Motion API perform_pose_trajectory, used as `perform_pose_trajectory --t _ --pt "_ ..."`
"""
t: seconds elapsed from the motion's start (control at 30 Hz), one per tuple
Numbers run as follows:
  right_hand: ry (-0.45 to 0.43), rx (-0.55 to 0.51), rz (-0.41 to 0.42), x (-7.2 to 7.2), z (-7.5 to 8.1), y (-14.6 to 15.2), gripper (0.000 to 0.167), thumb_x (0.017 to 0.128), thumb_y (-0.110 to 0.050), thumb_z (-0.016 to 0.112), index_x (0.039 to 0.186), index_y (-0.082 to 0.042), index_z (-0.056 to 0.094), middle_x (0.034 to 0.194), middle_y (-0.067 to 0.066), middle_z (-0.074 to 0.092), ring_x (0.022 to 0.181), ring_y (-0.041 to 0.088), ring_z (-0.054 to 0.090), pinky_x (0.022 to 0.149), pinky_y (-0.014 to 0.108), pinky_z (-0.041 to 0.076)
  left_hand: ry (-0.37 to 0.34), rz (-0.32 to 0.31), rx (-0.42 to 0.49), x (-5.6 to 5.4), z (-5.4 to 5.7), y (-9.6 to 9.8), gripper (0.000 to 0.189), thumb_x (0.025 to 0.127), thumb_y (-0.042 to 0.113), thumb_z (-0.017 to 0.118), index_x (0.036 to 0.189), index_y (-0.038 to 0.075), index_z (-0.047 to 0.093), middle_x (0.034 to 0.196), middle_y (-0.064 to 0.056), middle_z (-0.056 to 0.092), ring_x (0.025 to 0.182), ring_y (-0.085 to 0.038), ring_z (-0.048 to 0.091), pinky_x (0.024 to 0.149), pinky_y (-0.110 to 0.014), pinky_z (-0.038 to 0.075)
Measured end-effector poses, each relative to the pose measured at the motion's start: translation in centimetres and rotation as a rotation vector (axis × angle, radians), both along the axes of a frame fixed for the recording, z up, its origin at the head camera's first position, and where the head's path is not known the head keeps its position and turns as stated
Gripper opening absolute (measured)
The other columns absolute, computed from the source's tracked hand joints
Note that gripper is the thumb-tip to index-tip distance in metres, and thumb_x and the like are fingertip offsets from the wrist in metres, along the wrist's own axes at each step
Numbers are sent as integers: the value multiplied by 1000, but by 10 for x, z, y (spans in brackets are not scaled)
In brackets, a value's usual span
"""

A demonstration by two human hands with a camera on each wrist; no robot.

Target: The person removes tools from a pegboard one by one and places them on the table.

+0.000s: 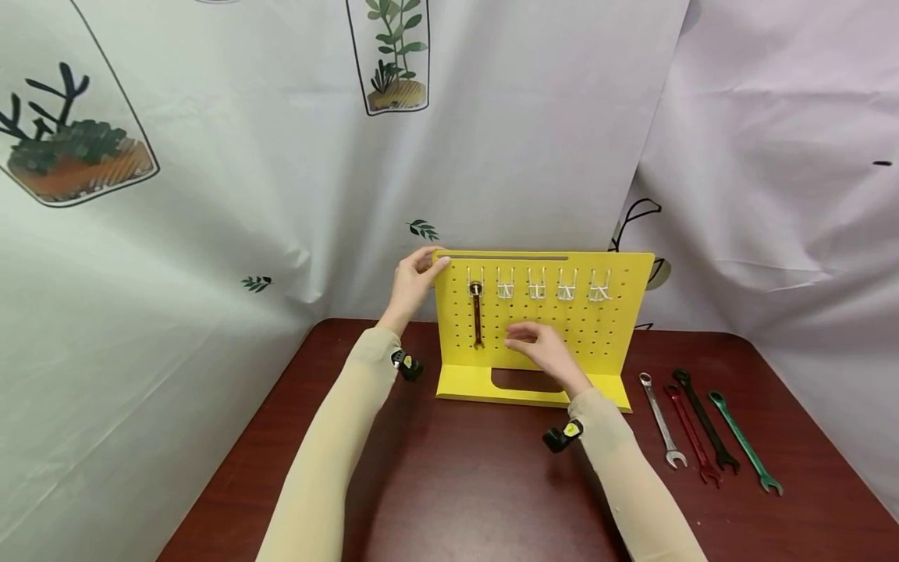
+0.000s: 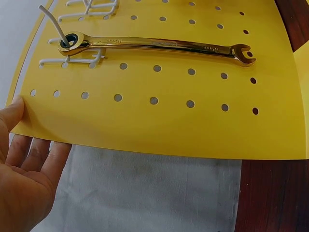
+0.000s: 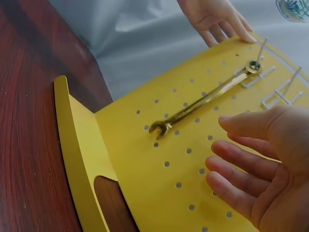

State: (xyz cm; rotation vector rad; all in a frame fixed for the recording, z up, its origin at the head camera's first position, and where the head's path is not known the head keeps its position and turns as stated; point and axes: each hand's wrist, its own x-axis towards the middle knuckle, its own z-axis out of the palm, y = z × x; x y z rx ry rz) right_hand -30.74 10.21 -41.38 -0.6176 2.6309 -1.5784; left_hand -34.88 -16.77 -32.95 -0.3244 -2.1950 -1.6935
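Observation:
A yellow pegboard (image 1: 555, 328) stands upright on the table. My left hand (image 1: 413, 285) grips its upper left corner, thumb on the front face and fingers behind the edge. From the leftmost white hook hangs a gold combination wrench (image 2: 159, 45), ring end up and open end down, with 10mm stamped on it. In front of the board, right of the wrench, my right hand (image 1: 544, 349) holds nothing; its fingers are parted and gently bent, as the right wrist view shows. Several more white wire hooks (image 1: 537, 287) in the same row carry nothing.
Right of the board, a silver wrench (image 1: 661, 417), a red wrench (image 1: 691, 432), a black wrench (image 1: 705, 420) and a green wrench (image 1: 744, 439) lie side by side on the dark red table (image 1: 449, 484). A pale curtain (image 1: 534, 140) with plant prints hangs behind.

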Motion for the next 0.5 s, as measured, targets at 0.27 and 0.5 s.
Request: perform_pose_trajectory --t 0.27,0.5 --pt "-17 -38 14 -3 3 -14 37 96 -19 71 131 -6 66 121 10 70 111 29 65 97 47 52 29 0 -14 0 1 1 40 94 42 72 126 19 69 107 -9 73 95 -24 69 84 -42 59" --pt "-50 -81 32 -6 2 -24 41 96 -18 72 134 -6 62 125 12 68 114 29 63 102 46 50 28 35 -56 2 0 1 42 95 44 70 129 19 69 105 -8 72 95 -22 67 82 -42 59"
